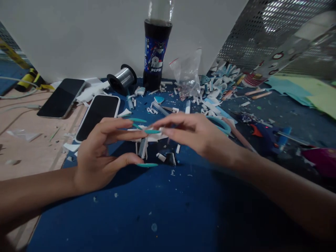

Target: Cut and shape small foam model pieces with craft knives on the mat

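My left hand (101, 154) hovers over the blue mat (157, 210), its fingers with long teal nails stretched toward the middle. My right hand (195, 134) reaches in from the right, and its fingertips meet the left hand's over a small white piece (154, 136). Both hands pinch at this piece, which is partly hidden by the fingers and blurred. Below the fingers lie small white and grey scraps (165, 157) on the mat.
Two phones (98, 113) (61, 97) lie at the left, screens dark. A wire spool (123, 78), a Pepsi bottle (156, 52) and a clear plastic bag (187, 75) stand at the back. Teal-handled scissors (223, 126) lie behind my right hand. Paper scraps and coloured sheets (301, 92) cover the right.
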Tool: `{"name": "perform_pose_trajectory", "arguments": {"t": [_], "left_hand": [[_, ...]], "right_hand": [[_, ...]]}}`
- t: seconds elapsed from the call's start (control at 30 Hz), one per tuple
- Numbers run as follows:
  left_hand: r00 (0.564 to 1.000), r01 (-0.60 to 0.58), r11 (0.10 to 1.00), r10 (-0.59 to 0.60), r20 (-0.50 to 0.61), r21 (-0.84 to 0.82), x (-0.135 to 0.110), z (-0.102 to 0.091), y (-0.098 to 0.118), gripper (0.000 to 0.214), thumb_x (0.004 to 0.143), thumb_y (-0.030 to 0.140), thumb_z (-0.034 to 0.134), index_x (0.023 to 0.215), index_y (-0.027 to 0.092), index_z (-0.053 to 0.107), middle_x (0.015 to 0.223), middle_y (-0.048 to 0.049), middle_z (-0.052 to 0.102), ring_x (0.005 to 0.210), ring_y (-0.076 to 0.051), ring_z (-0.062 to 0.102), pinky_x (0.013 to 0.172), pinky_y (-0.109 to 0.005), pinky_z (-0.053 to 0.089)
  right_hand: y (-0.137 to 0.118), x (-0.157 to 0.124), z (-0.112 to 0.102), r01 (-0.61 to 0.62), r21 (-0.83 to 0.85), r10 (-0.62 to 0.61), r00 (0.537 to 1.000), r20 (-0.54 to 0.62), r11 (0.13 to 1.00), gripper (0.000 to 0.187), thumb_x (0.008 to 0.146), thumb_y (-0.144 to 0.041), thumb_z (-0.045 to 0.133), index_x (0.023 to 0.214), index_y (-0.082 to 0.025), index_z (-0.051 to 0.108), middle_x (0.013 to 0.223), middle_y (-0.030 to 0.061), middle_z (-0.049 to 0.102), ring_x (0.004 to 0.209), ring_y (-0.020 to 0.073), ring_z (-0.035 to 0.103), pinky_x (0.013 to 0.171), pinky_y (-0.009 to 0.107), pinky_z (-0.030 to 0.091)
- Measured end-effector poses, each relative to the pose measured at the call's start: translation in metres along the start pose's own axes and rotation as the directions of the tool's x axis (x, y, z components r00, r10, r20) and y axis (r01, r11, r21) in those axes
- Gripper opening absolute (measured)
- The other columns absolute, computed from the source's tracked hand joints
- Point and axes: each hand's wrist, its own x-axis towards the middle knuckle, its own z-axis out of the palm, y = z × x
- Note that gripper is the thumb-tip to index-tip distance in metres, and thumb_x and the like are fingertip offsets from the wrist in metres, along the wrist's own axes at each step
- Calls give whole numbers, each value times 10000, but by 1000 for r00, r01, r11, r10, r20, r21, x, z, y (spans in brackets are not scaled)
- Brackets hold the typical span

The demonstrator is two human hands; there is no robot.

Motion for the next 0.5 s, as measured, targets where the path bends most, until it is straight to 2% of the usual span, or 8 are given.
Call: {"name": "perform_pose_trajectory", "arguments": {"t": [0.07, 0.1, 0.17, 0.3, 0.4, 0.5], "left_hand": [[999, -47, 999, 47, -6, 5, 0, 0, -1, 668, 739, 295, 826, 1326, 337, 509, 1161, 12, 647, 985, -173, 711, 1031, -351, 528], [999, -52, 999, 52, 2, 3, 0, 0, -1, 665, 743, 288, 822, 1329, 325, 508, 1139, 8, 660, 1009, -175, 703, 1048, -351, 516], [999, -41, 998, 42, 19, -41, 2, 0, 0, 646, 760, 276, 806, 1332, 308, 507, 1107, 3, 666, 1051, -173, 690, 1026, -320, 538], [999, -2, 989, 8, 38, -145, 4, 2, 2, 637, 771, 233, 795, 1330, 333, 506, 1114, 25, 635, 1079, -150, 681, 971, -245, 580], [1000, -4, 989, 7, 22, -147, 3, 2, 2, 649, 748, 220, 813, 1315, 342, 522, 1195, 42, 602, 1053, -126, 691, 984, -205, 565], [1000, -12, 992, 14, 21, -122, 2, 2, 1, 665, 727, 224, 831, 1312, 325, 531, 1168, 47, 628, 1059, -119, 686, 1018, -188, 528]], "right_hand": [[-5, -4, 7, -100, 353, 47, 987, 155, 930, 205, 891, -246, 581, 980, -205, 761, 918, 40, 736, 904, 188, 674, 795, 333, 538], [-6, -6, 9, -144, 471, 55, 979, 198, 870, 181, 875, -235, 606, 949, -200, 769, 902, 29, 744, 919, 173, 683, 827, 310, 538], [-7, -7, 12, -199, 602, 74, 971, 227, 773, 138, 840, -191, 658, 909, -197, 777, 905, 14, 756, 942, 143, 689, 863, 262, 529], [-9, -7, 13, -254, 669, 124, 964, 237, 698, 150, 801, -121, 695, 881, -211, 785, 869, -2, 768, 875, 109, 701, 827, 215, 536], [-11, -7, 14, -258, 659, 133, 963, 235, 707, 185, 759, -85, 723, 865, -222, 789, 855, -9, 771, 863, 113, 704, 809, 210, 541], [-10, -7, 14, -248, 638, 127, 965, 229, 729, 157, 780, -124, 720, 885, -219, 789, 877, 2, 772, 880, 128, 706, 805, 227, 550]]}}
